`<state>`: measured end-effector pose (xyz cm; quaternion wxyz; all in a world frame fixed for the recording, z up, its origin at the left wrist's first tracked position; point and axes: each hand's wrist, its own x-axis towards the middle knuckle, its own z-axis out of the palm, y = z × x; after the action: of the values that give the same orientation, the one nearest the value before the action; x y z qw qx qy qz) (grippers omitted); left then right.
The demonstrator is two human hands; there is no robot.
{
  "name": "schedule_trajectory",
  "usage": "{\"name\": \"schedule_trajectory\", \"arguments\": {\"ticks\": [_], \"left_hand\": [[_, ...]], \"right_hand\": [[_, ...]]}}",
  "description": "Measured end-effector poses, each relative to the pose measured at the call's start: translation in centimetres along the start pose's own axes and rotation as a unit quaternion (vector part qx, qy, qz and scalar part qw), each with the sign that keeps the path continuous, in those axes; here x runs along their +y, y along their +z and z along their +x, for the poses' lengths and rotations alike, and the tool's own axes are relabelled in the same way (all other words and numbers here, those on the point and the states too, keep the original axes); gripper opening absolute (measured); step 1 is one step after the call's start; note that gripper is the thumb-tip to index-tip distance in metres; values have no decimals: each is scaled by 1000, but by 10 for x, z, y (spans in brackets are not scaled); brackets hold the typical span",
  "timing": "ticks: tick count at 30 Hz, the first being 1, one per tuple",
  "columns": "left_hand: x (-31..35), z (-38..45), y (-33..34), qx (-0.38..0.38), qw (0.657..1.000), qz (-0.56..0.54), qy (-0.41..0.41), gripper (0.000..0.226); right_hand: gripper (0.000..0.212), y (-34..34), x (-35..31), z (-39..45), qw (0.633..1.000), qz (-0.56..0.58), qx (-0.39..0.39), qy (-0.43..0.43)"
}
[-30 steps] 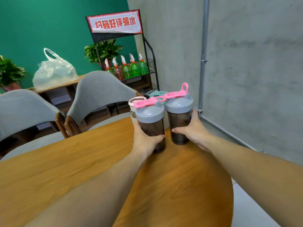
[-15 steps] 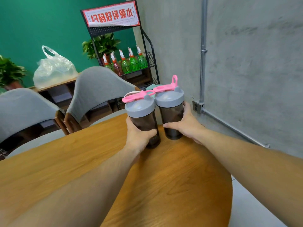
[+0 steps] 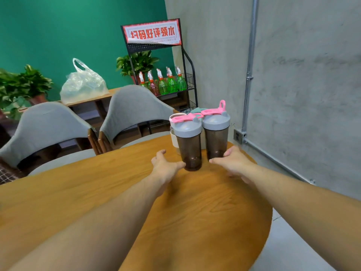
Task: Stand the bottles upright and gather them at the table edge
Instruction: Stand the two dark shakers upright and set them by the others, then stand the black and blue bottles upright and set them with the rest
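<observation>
Two dark shaker bottles with grey lids and pink flip caps stand upright side by side near the far edge of the round wooden table point(image 3: 117, 192). The left bottle point(image 3: 190, 145) and the right bottle point(image 3: 216, 139) almost touch. A white-banded bottle point(image 3: 174, 133) stands behind the left one, mostly hidden, and a teal lid point(image 3: 196, 110) peeks out behind. My left hand point(image 3: 166, 167) lies open just left of the left bottle's base, its thumb close to it. My right hand point(image 3: 234, 161) is open beside the right bottle's base, holding nothing.
Two grey upholstered chairs point(image 3: 134, 108) stand at the table's far side. A black wire rack point(image 3: 187, 79) with green spray bottles, potted plants and a plastic bag point(image 3: 84, 83) on a shelf are behind. A concrete wall point(image 3: 304, 94) with pipes runs close on the right.
Both hands have let go of the two shaker bottles and drawn back slightly. The bottles now stand free on the table.
</observation>
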<state>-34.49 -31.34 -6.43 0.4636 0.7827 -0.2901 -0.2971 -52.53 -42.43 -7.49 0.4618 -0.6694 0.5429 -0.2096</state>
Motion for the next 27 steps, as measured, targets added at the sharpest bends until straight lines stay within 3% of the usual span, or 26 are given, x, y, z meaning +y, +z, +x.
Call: {"name": "schedule_trajectory", "arguments": {"ticks": [5,12,21,27], "left_hand": [[-15,-36,-59,-5,1000,-6,-2,68],[-48,-87,-159,30,998,57,14,26],[-110,-135,-311,126,983,132,-33,25],[-164,-153,-398,215,945,228,-92,37]], "right_hand": [[37,33,-38,-50,998,-37,-39,-42],[34,116,-101,-124,985,-51,-115,-115],[41,247,-175,-197,951,-101,-220,-191],[40,327,-213,-229,920,-131,-286,-232]]}}
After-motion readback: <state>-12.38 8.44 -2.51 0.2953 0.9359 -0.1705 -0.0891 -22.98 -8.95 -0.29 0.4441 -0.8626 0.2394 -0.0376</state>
